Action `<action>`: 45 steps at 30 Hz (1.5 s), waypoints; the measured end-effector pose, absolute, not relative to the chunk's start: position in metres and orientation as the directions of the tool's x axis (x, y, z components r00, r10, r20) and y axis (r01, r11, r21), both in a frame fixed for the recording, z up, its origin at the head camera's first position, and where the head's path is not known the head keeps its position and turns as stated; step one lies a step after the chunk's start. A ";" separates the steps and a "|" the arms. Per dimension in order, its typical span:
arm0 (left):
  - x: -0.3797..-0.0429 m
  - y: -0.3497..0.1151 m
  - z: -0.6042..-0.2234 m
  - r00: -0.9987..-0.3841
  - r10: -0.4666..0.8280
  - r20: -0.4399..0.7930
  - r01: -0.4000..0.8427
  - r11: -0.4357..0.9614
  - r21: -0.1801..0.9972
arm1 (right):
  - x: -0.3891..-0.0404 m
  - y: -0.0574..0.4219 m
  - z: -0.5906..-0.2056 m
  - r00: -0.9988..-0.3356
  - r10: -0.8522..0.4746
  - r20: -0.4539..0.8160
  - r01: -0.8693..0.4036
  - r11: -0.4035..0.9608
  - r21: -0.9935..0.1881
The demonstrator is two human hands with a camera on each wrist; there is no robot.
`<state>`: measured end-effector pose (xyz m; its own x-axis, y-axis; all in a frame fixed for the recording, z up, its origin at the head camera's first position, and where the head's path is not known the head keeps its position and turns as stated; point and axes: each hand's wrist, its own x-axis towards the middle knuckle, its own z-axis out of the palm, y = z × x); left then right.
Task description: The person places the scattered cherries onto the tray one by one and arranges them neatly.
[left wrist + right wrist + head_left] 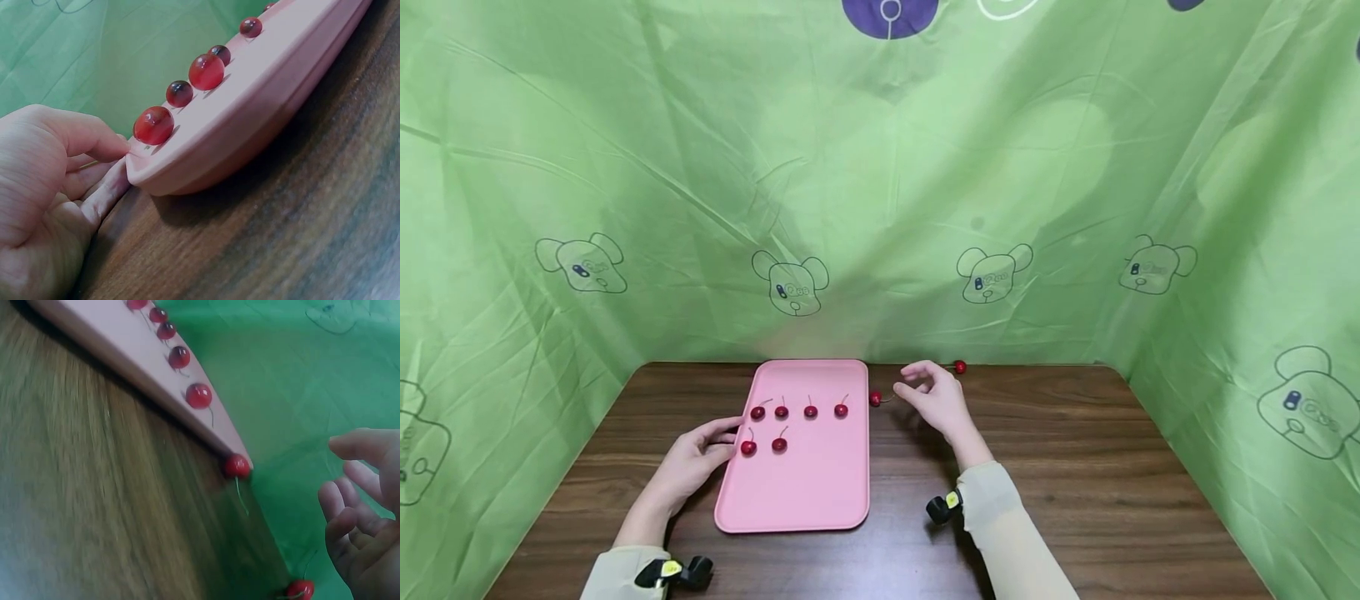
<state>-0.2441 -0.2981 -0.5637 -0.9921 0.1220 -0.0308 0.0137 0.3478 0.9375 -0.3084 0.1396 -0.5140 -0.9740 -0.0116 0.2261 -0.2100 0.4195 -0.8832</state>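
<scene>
- Left hand [691,467]: thumb and fingers pinching the left rim of the pink tray.
- Right hand [938,402]: thumb and fingers parted, loosely bent, grasping nothing; raised past the tray's right side.
- Pink tray [797,496]: one, rectangular, flat on the table, between the hands.
- Far-row cherries [810,412]: four, red, stemmed, side by side across the tray.
- Near-row cherries [779,445]: two, stemmed, at the tray's left, the outermost just beside the left hand.
- Loose cherry [876,399]: one, on the table just beside the tray's right rim, stem toward the right hand.
- Farther cherry [960,367]: one, beyond the right hand, at the table's far edge.
- Wrist cameras [938,509]: two, black, yellow-marked, over pale sleeves [996,500].
- Table [1075,467]: brown, wood-grained.
- Cloth [700,167]: green, creased, printed with outlined animal heads.
</scene>
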 end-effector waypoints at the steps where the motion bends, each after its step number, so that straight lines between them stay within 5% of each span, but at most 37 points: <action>1: -0.244 -0.298 -0.564 -0.992 0.121 -0.031 0.013 0.346 0.938 | -0.309 0.141 -0.515 -0.974 -0.005 0.227 -0.208 0.419 -0.884; 18: -0.244 -0.297 -0.563 -0.992 0.119 -0.034 0.008 0.336 0.942 | -0.309 0.113 -0.556 -0.988 0.002 0.156 -0.138 0.449 -0.883; 45: -0.244 -0.297 -0.563 -0.993 0.112 -0.028 0.014 0.359 0.933 | -0.323 0.101 -0.561 -0.990 -0.019 0.138 -0.121 0.602 -0.789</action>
<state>-0.2440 -0.2973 -0.5635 -0.9933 0.1124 -0.0280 0.0144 0.3590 0.9332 -0.3229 0.1011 -0.5614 -0.9903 -0.0186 0.1377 -0.1210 0.6020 -0.7893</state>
